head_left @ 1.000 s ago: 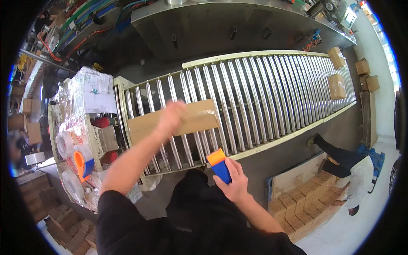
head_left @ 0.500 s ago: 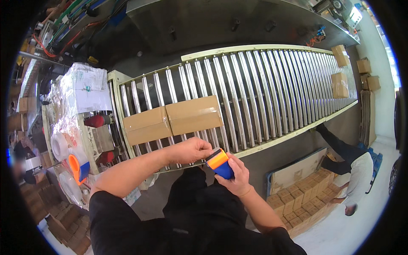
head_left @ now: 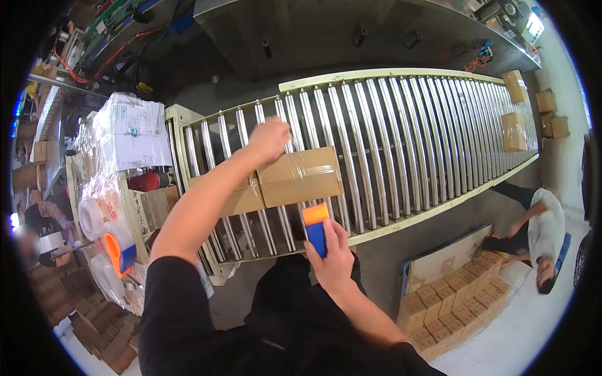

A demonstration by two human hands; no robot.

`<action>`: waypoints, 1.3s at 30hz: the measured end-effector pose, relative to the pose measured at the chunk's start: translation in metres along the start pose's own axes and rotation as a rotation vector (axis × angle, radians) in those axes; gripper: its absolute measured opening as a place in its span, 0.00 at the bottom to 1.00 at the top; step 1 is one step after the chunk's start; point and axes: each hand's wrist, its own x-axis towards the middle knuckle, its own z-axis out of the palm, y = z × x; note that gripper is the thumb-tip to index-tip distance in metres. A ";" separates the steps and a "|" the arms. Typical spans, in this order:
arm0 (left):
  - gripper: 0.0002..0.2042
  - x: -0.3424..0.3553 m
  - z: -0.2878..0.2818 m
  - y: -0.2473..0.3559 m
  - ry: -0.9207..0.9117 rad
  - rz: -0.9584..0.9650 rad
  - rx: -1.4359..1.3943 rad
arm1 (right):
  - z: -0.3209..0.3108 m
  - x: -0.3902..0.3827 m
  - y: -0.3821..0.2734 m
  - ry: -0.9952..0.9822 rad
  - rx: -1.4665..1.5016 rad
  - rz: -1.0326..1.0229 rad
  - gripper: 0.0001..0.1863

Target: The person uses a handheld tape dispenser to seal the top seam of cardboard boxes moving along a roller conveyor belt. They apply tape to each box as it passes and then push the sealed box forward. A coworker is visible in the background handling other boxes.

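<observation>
A long brown cardboard box (head_left: pixel 295 178), sealed with clear tape, lies across the steel rollers of a conveyor (head_left: pixel 401 131). My left hand (head_left: pixel 268 139) reaches over the box and rests on its far edge, fingers curled on it. At the conveyor's near rail, just below the box, my right hand (head_left: pixel 332 257) holds a small blue and orange tool (head_left: pixel 315 228) upright.
Two more cardboard boxes (head_left: pixel 514 128) ride the conveyor at the far right. A plastic-wrapped stack (head_left: pixel 128 135), tape rolls (head_left: pixel 94 216) and an orange tape dispenser (head_left: pixel 118 250) sit to my left. Another person (head_left: pixel 542 235) crouches by stacked small boxes (head_left: pixel 448 307) at lower right.
My left hand came back near the tool half a second ago, then reached out again to the box's far edge. The box has slid to the right along the rollers.
</observation>
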 end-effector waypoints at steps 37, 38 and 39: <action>0.39 0.177 0.202 0.355 -0.322 -0.643 -1.812 | -0.254 0.103 0.332 -0.240 1.176 0.978 0.24; 0.43 0.196 0.258 0.386 -0.135 -0.569 -1.805 | -0.269 0.101 0.343 -0.222 1.070 0.971 0.25; 0.48 0.225 0.280 0.421 0.021 -0.417 -1.674 | -0.284 0.096 0.362 -0.184 0.934 0.909 0.27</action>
